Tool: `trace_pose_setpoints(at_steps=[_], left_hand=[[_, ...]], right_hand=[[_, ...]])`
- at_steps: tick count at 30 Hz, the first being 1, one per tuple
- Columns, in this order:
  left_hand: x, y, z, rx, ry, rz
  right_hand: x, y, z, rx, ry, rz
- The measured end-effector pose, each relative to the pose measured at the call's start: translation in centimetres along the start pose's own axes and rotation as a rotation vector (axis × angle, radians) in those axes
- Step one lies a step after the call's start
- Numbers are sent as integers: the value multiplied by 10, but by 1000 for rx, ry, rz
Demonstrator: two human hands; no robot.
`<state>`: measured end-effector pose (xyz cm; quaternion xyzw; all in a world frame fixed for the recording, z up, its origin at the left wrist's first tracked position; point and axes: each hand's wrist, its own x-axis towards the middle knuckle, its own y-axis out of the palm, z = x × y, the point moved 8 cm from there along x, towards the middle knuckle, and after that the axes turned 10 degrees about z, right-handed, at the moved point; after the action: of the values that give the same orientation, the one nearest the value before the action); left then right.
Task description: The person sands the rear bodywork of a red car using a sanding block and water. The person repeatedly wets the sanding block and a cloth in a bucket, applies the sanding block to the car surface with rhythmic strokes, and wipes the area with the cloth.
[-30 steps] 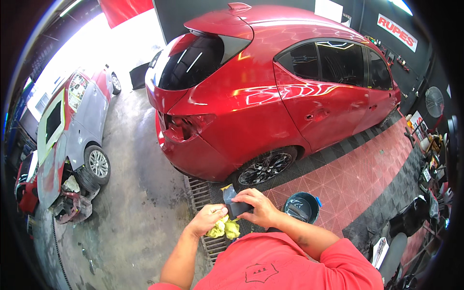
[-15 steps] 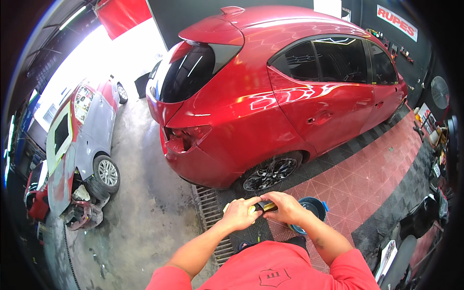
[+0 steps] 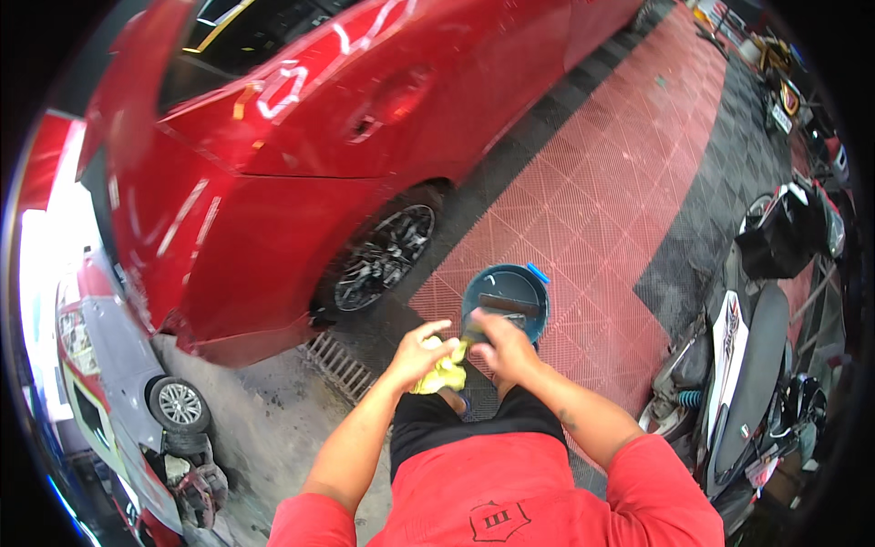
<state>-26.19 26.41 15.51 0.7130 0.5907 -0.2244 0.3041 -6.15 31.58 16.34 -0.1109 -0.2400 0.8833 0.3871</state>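
My left hand (image 3: 417, 357) grips a crumpled yellow cloth (image 3: 442, 372) that hangs below its fingers, with the thumb and forefinger lifted off it. Close beside it, my right hand (image 3: 503, 348) is somewhat blurred and closed around a small dark block (image 3: 475, 330); its exact kind is not clear. Just beyond my right hand stands a round dark blue bucket (image 3: 468, 288) with a bright blue piece on its rim. A dark, bar-shaped thing (image 3: 508, 306) shows inside the bucket.
A red car (image 3: 273, 219) stands ahead and left, its rear wheel (image 3: 387, 260) near the bucket. Red and black floor tiles (image 3: 583, 219) border a metal drain grate (image 3: 337, 366). A motorbike (image 3: 743, 365) is at the right, a grey, partly stripped car (image 3: 118, 356) at the far left.
My view has swung down and right, bringing the bucket fully into sight. My hands have drawn apart, the cloth in the left and the dark block in the right.
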Motion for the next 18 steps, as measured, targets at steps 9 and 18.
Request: trace_pose_setpoints(at_steps=[9, 18], left_hand=[[307, 39, 163, 728, -59, 48], [470, 32, 349, 1421, -336, 195]], right_hand=[[-67, 103, -418, 395, 926, -408], [-18, 213, -535, -92, 1026, -606]])
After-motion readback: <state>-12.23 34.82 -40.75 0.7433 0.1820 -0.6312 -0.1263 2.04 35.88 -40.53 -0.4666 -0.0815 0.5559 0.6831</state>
